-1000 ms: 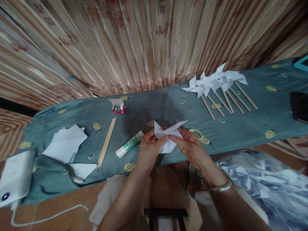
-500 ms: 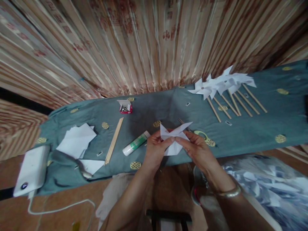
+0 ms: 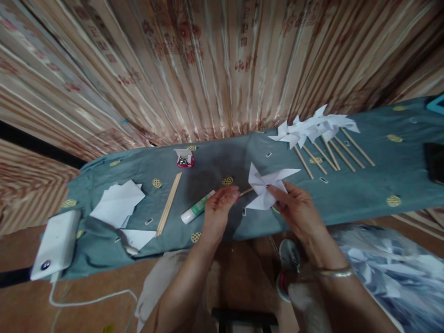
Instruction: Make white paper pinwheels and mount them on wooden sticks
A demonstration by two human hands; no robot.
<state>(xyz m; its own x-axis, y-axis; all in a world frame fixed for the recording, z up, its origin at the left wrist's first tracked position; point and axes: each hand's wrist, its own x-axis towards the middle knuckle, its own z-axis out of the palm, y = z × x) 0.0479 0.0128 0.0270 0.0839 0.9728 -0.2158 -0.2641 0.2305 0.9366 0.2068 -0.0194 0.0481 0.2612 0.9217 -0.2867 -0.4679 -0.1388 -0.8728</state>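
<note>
A white paper pinwheel (image 3: 266, 186) is held just above the blue-green cloth (image 3: 350, 194). My right hand (image 3: 298, 208) pinches its right side with curled fingers. My left hand (image 3: 218, 210) is closed in a pinch on the end of a thin wooden stick (image 3: 245, 191) that runs to the pinwheel's centre. A glue stick (image 3: 197, 212) lies on the cloth just left of my left hand.
Several finished pinwheels on sticks (image 3: 319, 134) lie at the back right. Loose wooden sticks (image 3: 169, 202), a red box of pins (image 3: 184, 159), cut white paper (image 3: 120, 208) and a white device with a cable (image 3: 55, 243) lie to the left. A striped curtain hangs behind.
The pinwheel has moved right and up with my right hand. My left hand has come off the paper and now pinches the stick at its left.
</note>
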